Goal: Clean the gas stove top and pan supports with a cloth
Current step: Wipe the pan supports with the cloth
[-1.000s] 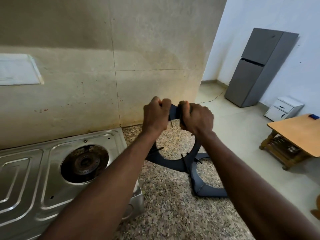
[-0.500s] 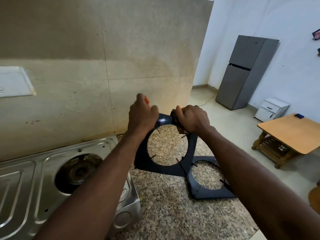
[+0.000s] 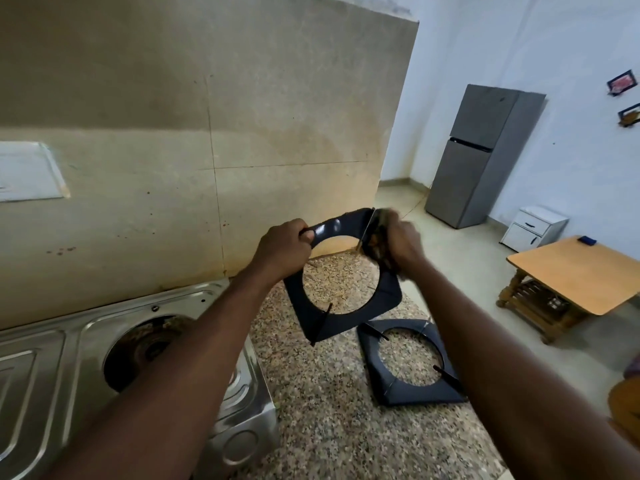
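held pan support point(image 3: 389, 296): up off the counter point(image 3: 329, 427) just right of the stove point(image 3: 52, 358), tilted, open ring facing the camera; cannot tell whether the lowest corner touches the counter.
left hand point(image 3: 282, 251): wrapped round the upper left corner of the held pan support, fingers and thumb clamped on the rim, steadying it.
right hand point(image 3: 398, 244): at the upper right corner, smeared by motion; fingers bunched over a dark cloth point(image 3: 375, 237) and pressing it to the rim; exact lie of each finger lost in the blur.
change: a second ago, both hands close together at the middle of the top rim; half a second ago, beginning to part; now well apart, one at each upper corner. Frame also lifted higher and turned more face-on.
meaning for the task: read as a wipe running along the top rim and reaching its right end; lower rim and prongs probably still to come.
second pan support point(image 3: 415, 393): flat on the counter, farther right of the stove, just beside the lower edge of the held one; seemingly not shifted over the last second; wiped or not, cannot tell.
stove top: stripped of both supports, right burner point(image 3: 149, 344) bare and dark with grime; no cloth on it now, so likely the larger share of the job left.
farther out: tiled wall point(image 3: 207, 133) behind the stove; fridge point(image 3: 485, 157), white cabinet point(image 3: 533, 226) and wooden table point(image 3: 575, 271) well off to the stove's right, no part in the work.
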